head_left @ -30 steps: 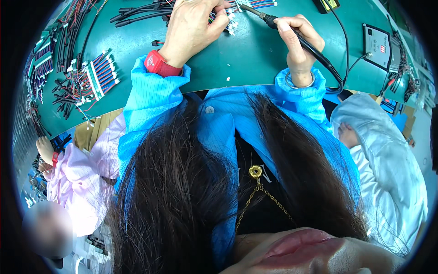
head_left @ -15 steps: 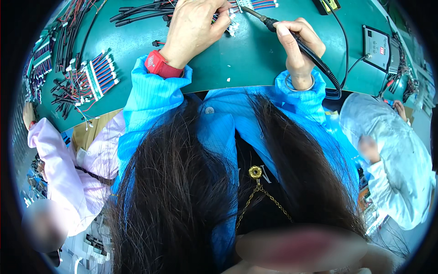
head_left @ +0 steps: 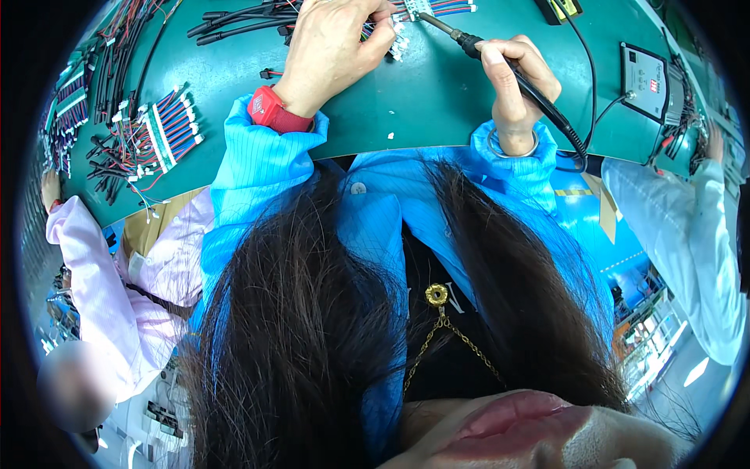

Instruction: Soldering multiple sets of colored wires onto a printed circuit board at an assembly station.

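Observation:
My right hand [head_left: 518, 86] is closed around the handle of a soldering iron [head_left: 444, 27], its black cord running back over the table edge. The iron's metal tip points up and left, at a small white connector strip [head_left: 414, 9] with red and blue wires [head_left: 453, 10]. Beside the strip, my left hand [head_left: 334, 48] is bent with thumb and fingers drawn together. The top edge of the head view cuts off its fingertips, so what they pinch is hidden. Loose wires with white plugs [head_left: 398, 48] lie under its thumb.
Black cables [head_left: 234, 27] lie left of my left hand. Bundled wire harnesses [head_left: 164, 133] sit at the green table's [head_left: 312, 156] left side. A soldering station box [head_left: 647, 82] stands at right. One person in pink [head_left: 117, 273] is at left, another in pale clothing [head_left: 676, 242] at right.
My right hand and the soldering iron have shifted very slightly right and down. My left hand stays put. The person at right has moved farther right, with an arm reaching to the table.

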A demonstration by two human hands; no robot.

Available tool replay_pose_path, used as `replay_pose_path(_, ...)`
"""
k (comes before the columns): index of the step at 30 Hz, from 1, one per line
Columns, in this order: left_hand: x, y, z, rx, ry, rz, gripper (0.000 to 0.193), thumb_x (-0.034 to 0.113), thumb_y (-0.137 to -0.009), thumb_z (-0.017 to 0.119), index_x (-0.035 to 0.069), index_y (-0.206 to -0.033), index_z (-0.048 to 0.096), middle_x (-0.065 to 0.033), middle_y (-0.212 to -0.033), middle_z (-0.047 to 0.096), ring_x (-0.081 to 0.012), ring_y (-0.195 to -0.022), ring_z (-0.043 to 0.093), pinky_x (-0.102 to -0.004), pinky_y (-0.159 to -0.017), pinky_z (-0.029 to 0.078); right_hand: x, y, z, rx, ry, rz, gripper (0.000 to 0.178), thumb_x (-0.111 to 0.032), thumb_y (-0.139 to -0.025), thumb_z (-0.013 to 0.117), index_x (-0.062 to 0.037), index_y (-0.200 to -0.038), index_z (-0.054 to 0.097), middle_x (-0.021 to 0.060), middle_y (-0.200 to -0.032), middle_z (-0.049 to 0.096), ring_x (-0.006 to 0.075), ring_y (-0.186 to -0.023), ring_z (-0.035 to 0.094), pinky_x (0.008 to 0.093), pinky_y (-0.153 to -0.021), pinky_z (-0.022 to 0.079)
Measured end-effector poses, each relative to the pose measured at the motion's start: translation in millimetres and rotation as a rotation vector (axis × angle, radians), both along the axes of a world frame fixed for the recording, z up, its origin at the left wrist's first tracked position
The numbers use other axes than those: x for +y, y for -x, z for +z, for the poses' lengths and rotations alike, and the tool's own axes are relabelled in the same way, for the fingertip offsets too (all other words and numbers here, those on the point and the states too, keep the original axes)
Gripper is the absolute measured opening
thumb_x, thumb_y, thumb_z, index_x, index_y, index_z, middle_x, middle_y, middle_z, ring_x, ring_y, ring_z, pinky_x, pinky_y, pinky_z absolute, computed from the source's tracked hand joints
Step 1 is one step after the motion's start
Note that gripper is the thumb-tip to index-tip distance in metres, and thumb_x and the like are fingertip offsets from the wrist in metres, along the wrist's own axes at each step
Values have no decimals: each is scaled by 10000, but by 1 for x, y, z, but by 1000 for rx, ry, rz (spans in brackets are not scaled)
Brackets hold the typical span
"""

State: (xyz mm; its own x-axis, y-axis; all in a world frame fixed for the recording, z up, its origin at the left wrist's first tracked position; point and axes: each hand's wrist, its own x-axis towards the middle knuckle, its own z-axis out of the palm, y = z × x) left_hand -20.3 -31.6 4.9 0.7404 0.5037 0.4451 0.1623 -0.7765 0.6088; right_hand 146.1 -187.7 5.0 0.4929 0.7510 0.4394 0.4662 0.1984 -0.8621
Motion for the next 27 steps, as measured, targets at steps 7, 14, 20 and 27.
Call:
replay_pose_path(7, 0, -1, -7, -66, -36, 16, 71, 56, -764, 644, 33, -810, 594, -115, -802, 639, -311, -813, 614, -402, -811, 438, 1, 0, 0, -7, 14, 18, 91, -51, -813, 720, 40, -816, 709, 61, -649, 589, 116, -558, 545, 241, -503, 381)
replay_pose_path(14, -2, 0, 6, -29, -14, 21, 72, 61, -763, 645, 32, -800, 590, -110, -791, 634, -309, -807, 614, -400, -808, 438, 4, 0, 1, -5, 12, 32, 89, -46, -812, 716, 42, -823, 711, 66, -655, 596, 118, -566, 554, 239, -508, 390)
replay_pose_path(20, 2, -1, -7, -57, -22, -17, 79, 68, -758, 651, 43, -787, 582, -96, -789, 632, -297, -802, 613, -393, -809, 435, 3, 1, 3, -17, 30, 23, 85, -37, -811, 715, 46, -821, 710, 70, -655, 599, 121, -568, 560, 240, -509, 395)
replay_pose_path(27, 1, 2, -6, -78, -32, -11, 74, 76, -765, 648, 50, -781, 580, -90, -781, 623, -291, -795, 608, -388, -810, 432, 3, 4, 3, -6, 29, 22, 77, -28, -802, 721, 47, -812, 709, 73, -654, 601, 124, -565, 557, 242, -508, 395)
